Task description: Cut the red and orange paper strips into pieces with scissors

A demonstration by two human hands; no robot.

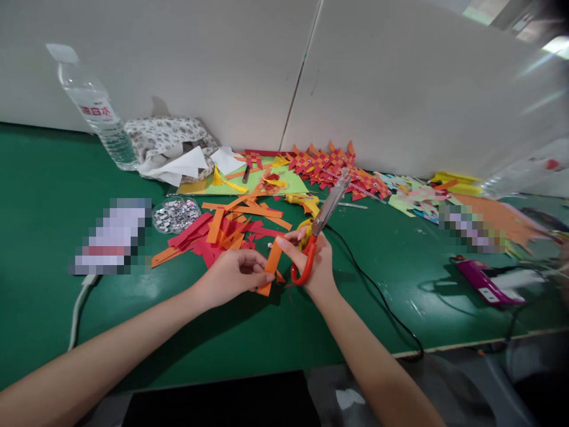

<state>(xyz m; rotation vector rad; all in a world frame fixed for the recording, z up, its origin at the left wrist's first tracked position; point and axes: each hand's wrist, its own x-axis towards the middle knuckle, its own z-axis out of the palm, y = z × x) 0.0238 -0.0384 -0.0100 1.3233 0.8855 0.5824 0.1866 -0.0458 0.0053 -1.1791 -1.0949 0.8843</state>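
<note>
My left hand (233,274) pinches the lower part of an orange paper strip (272,261) between thumb and fingers. My right hand (319,267) is closed around red-handled scissors (329,204), their blades pointing up and away from me. Its thumb and fingertips also touch the upper end of the strip. Just beyond both hands lies a loose pile of red and orange paper strips (217,228). A yellow glue gun (302,204) rests behind the scissors, partly hidden by them and my hand.
Googly eyes (176,214) lie left of the pile, near a blurred-out device (113,237) with a cable. A water bottle (95,110) leans at the back left. Woven red-orange paper fish (320,169) are heaped along the wall. A purple power strip (486,281) sits right, and a black cord (377,290) crosses the green table.
</note>
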